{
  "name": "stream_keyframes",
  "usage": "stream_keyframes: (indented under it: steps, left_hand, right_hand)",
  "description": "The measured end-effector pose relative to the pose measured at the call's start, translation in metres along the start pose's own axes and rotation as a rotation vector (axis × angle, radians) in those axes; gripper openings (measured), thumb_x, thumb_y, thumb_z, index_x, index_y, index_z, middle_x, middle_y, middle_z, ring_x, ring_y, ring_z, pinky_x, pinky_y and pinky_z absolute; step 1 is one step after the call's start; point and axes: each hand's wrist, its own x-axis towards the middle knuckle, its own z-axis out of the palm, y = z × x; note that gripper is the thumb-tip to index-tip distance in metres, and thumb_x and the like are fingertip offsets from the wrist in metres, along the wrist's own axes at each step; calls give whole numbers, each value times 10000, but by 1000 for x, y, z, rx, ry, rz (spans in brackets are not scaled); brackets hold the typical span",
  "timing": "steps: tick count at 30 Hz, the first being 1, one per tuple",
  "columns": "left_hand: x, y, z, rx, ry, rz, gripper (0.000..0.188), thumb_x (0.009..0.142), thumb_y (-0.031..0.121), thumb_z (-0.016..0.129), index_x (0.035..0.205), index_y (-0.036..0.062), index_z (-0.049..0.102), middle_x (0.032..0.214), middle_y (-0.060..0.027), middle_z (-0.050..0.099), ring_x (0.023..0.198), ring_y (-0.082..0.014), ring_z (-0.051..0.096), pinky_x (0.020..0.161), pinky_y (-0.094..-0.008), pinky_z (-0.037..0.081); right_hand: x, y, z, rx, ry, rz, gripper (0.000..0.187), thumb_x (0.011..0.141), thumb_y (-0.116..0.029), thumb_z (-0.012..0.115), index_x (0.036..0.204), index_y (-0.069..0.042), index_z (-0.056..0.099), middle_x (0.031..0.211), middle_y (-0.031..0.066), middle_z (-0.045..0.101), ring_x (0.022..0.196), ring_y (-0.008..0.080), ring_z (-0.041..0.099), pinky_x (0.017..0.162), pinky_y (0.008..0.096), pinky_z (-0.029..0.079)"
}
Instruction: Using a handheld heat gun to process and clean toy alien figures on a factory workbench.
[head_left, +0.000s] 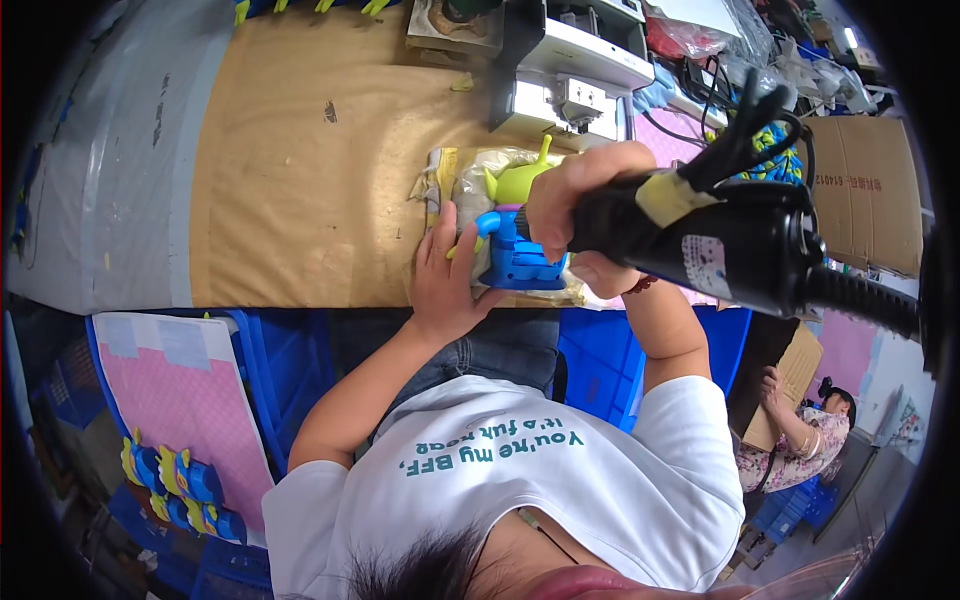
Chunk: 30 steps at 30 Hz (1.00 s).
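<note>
A toy figure (520, 263) with a light-green head, one antenna and a blue body lies on a plastic-covered pad (465, 190) at the table's front edge. My left hand (443, 280) rests along its left side, fingers stretched out. Its index finger and thumb touch or nearly touch the toy's arm and base. In my right hand (575, 205) is a black corded power tool (700, 240), with yellow tape and a pale label on its body. The tool's front end points left at the toy; my fingers hide where it meets the body.
White equipment (580, 60) stands behind the pad. Black cables (750, 130) loop above the tool. Blue crates (600, 355) sit below the table edge. Several similar toys (180, 480) lie at lower left beside a pink sheet (180, 385). At right, another person (800, 435) handles a cardboard box (785, 385).
</note>
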Motion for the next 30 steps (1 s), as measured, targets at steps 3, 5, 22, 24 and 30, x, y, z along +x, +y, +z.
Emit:
stream_keyframes:
  steps: [3, 5, 22, 24, 30]
  left_hand:
    - [-2, -1, 1, -6, -8, 1, 928, 710, 441, 813, 1407, -5, 393, 1501, -328, 317, 1283, -502, 425, 1051, -516, 357]
    - [-1, -1, 2, -17, -4, -1, 920, 717, 441, 808, 1406, -6, 393, 1502, -330, 314, 1283, -505, 424, 1056, -521, 350]
    - [-1, 6, -1, -4, -47, -35, 942, 638, 197, 847, 1412, -4, 350, 1502, -333, 301, 1325, -498, 389, 1066, -521, 360]
    - [-3, 2, 2, 11, -13, 2, 948, 645, 230, 851, 1417, 5, 349, 1499, -328, 306, 1324, -487, 395, 1059, -517, 370]
    - [-3, 4, 6, 46, 47, 34, 1020, 608, 293, 888, 1427, 30, 339, 1495, -306, 331, 1300, -458, 433, 1035, -501, 400]
  right_hand:
    - [-3, -11, 4, -80, 62, 118, 470, 795, -139, 779, 1136, -50, 468, 751, 65, 560, 593, 183, 567, 590, 331, 489]
    - [-2, -3, 0, 15, 1, 62, 460, 779, -143, 789, 1109, -49, 484, 766, 69, 570, 599, 186, 572, 588, 333, 490]
    - [-9, -10, -16, 67, -103, -67, 410, 784, 1, 658, 1146, -29, 468, 759, 91, 593, 617, 206, 605, 620, 331, 505]
    - [-11, -21, -21, 73, -70, -51, 409, 787, 21, 637, 1155, -26, 464, 755, 94, 595, 618, 209, 609, 626, 330, 507]
    - [24, -58, -67, -185, 366, -199, 419, 945, -267, 579, 1236, 7, 455, 775, 61, 535, 635, 171, 553, 650, 345, 474]
